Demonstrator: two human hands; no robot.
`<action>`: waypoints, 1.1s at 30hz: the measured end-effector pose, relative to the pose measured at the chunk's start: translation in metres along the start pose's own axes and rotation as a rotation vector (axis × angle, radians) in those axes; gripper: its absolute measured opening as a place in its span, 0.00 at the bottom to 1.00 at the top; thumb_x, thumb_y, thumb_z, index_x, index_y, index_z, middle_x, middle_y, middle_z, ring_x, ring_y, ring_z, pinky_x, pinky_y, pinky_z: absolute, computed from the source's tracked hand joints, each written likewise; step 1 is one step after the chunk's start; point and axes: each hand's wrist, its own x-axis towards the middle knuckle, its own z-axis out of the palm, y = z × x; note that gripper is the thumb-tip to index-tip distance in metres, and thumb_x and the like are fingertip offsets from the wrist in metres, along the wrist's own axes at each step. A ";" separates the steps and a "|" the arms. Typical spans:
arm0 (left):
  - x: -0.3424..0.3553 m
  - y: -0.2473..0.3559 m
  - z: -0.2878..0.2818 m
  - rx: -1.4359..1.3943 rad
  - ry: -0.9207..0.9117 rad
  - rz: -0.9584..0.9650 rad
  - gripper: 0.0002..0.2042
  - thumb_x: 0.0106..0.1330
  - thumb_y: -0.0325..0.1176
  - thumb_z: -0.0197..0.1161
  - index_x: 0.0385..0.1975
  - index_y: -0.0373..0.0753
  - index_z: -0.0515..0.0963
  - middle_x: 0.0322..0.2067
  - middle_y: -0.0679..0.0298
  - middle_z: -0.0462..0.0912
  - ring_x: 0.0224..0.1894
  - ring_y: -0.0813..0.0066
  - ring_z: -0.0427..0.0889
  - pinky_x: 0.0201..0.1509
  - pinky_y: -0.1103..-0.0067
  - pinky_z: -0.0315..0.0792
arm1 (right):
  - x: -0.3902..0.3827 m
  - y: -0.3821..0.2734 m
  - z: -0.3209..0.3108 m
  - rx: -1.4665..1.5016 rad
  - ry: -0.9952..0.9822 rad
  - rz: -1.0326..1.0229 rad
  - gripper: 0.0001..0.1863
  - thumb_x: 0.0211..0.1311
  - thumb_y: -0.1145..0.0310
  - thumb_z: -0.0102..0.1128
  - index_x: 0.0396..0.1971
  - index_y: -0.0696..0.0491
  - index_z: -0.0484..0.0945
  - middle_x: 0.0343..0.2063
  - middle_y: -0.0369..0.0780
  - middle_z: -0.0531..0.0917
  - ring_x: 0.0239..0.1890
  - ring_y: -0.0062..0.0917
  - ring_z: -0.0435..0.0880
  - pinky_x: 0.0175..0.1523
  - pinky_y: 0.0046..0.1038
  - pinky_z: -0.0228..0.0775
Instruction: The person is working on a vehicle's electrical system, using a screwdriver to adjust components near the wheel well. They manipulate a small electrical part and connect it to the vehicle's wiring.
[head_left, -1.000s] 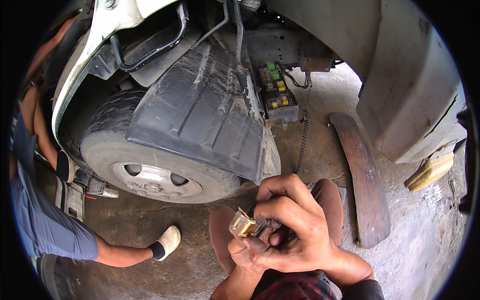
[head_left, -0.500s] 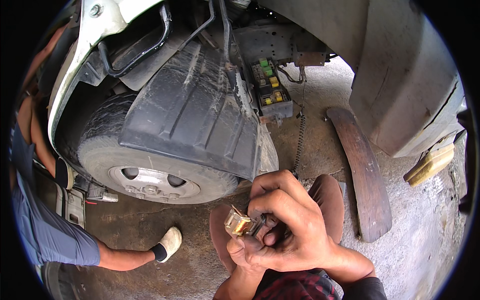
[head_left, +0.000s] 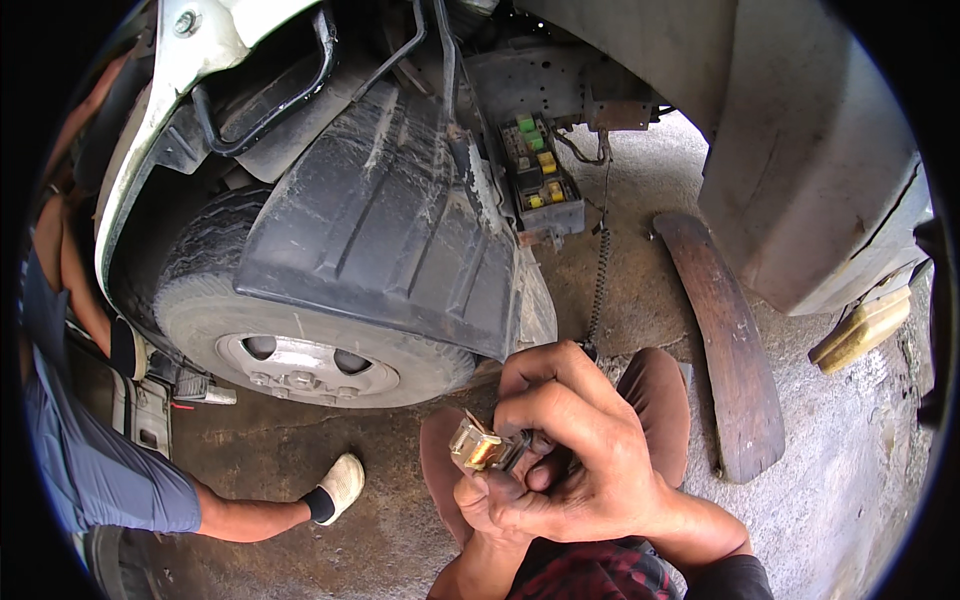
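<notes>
In front of my knees, both hands meet around a small opened relay (head_left: pixel 474 447) with a bare copper coil and metal frame. My left hand (head_left: pixel 492 507) is below it, closed, with the thumb pressed against its lower side. My right hand (head_left: pixel 585 435) covers much of the left one, its fingers curled and pinching at the relay's dark right end. Whether that dark piece belongs to the relay or is a separate part, I cannot tell. Most of the left fingers are hidden behind the right hand.
Ahead, an uncovered fuse box (head_left: pixel 545 180) with green and yellow fuses hangs near the vehicle frame. A wheel (head_left: pixel 300 365) and black mudguard (head_left: pixel 385 225) fill the left. A curved wooden piece (head_left: pixel 722 350) lies at right. Another person's leg (head_left: pixel 250 515) stretches in from the left.
</notes>
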 end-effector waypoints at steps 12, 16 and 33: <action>0.003 0.000 0.002 -0.101 -0.030 0.013 0.35 0.64 0.46 0.72 0.64 0.30 0.68 0.55 0.60 0.75 0.47 0.72 0.79 0.55 0.76 0.78 | -0.001 -0.003 -0.001 0.035 -0.006 0.050 0.23 0.42 0.71 0.78 0.42 0.54 0.80 0.45 0.44 0.78 0.42 0.36 0.82 0.44 0.34 0.76; 0.005 0.000 0.021 -0.251 -0.033 -0.004 0.34 0.66 0.42 0.71 0.66 0.28 0.66 0.56 0.57 0.74 0.51 0.69 0.79 0.58 0.74 0.82 | -0.001 0.001 -0.002 0.006 -0.031 -0.014 0.24 0.42 0.70 0.79 0.42 0.55 0.80 0.46 0.45 0.78 0.42 0.37 0.83 0.45 0.34 0.76; 0.012 0.000 0.031 -0.240 -0.043 0.033 0.31 0.76 0.47 0.63 0.72 0.34 0.65 0.61 0.49 0.70 0.54 0.60 0.79 0.57 0.69 0.85 | -0.007 0.007 -0.004 -0.005 -0.040 0.003 0.30 0.43 0.65 0.83 0.48 0.58 0.81 0.48 0.48 0.79 0.50 0.39 0.83 0.50 0.34 0.78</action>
